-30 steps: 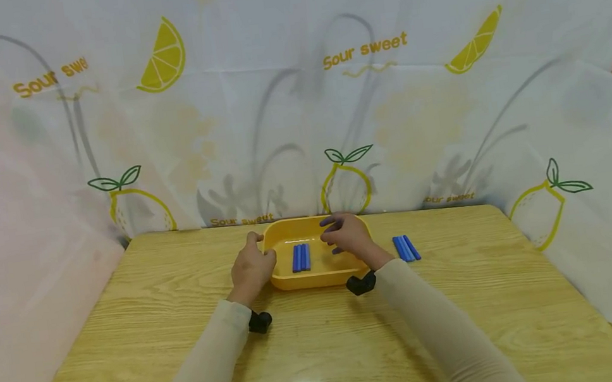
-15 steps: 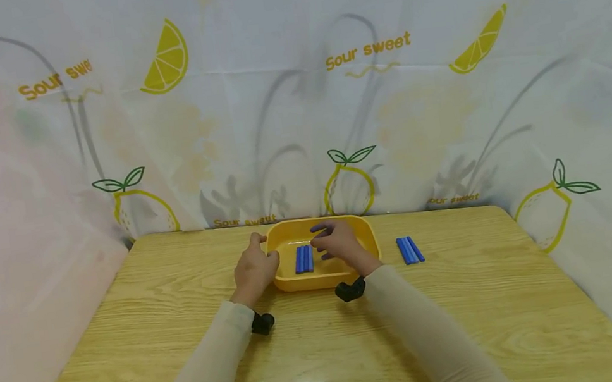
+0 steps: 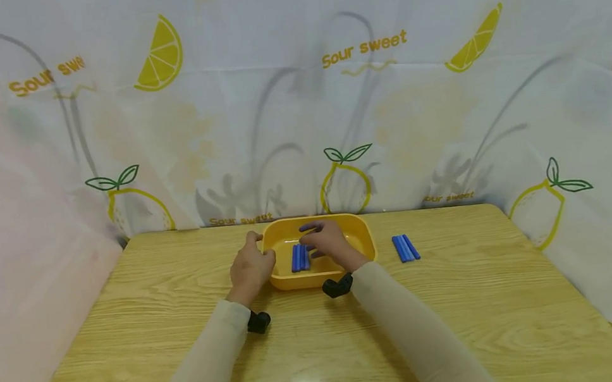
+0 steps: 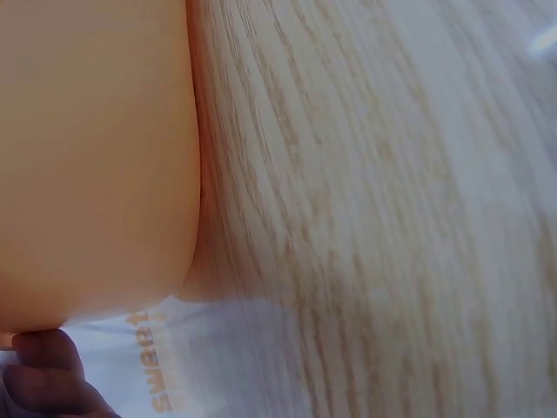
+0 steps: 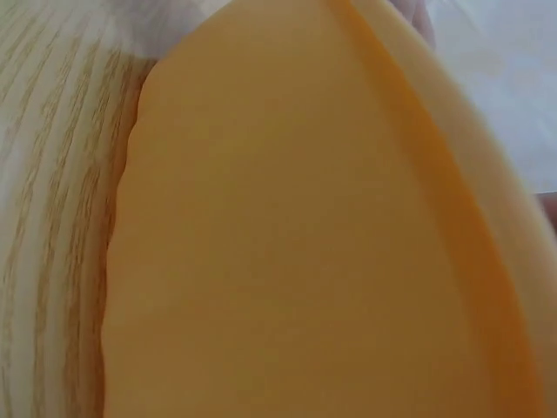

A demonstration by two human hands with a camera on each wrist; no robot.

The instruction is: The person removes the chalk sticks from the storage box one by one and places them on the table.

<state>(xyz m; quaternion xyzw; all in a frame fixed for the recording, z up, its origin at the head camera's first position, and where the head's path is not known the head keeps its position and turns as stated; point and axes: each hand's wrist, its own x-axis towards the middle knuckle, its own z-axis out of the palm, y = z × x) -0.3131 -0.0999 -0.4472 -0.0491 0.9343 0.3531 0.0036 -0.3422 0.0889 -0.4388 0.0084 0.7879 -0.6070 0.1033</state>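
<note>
A yellow plastic tray (image 3: 323, 280) stands at the far part of the table, with several slim blue sticks (image 3: 296, 258) lying side by side inside it. My left hand (image 3: 248, 267) grips its left end, and its fingers (image 4: 52, 374) show beside the wall in the left wrist view. My right hand (image 3: 331, 242) is over the inside of the tray, fingers bent close beside the sticks and overlapping the rightmost one. I cannot tell whether a stick is between these fingers. The right wrist view is mostly filled by the outer tray wall (image 5: 261, 218).
To the right of the tray, several more blue sticks (image 3: 406, 248) lie on the wood-grain table (image 3: 458, 306). A white cloth (image 3: 274, 118) printed with lemons rises behind the table and along both sides. Black wrist cameras sit under both wrists.
My right hand has moved left across the inside of the tray, up to the sticks there. My left hand keeps its grip on the tray's end. The head view has shifted slightly.
</note>
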